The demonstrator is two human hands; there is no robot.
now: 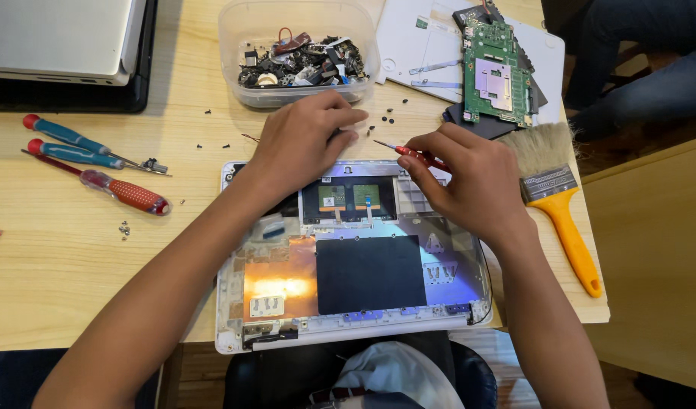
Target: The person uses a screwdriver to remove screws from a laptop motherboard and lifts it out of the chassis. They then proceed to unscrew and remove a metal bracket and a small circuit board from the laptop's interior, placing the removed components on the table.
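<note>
Head view, looking down on a light wooden table [67,280]. Opened laptop shell [348,250] flat at the near edge, insides up. Left hand [306,140] curled, fingertips pressed on the shell's far rim; whether anything is pinched, cannot tell. Right hand [477,185] closed round a small red screwdriver [412,154], tip pointing left just above that rim. Loose screws [389,117] scattered beyond. Farther back: clear tub of parts [298,53], green circuit board [495,72]. Right: yellow-handled brush [556,204]. Left: three screwdrivers [98,167], closed laptop [60,38].
</note>
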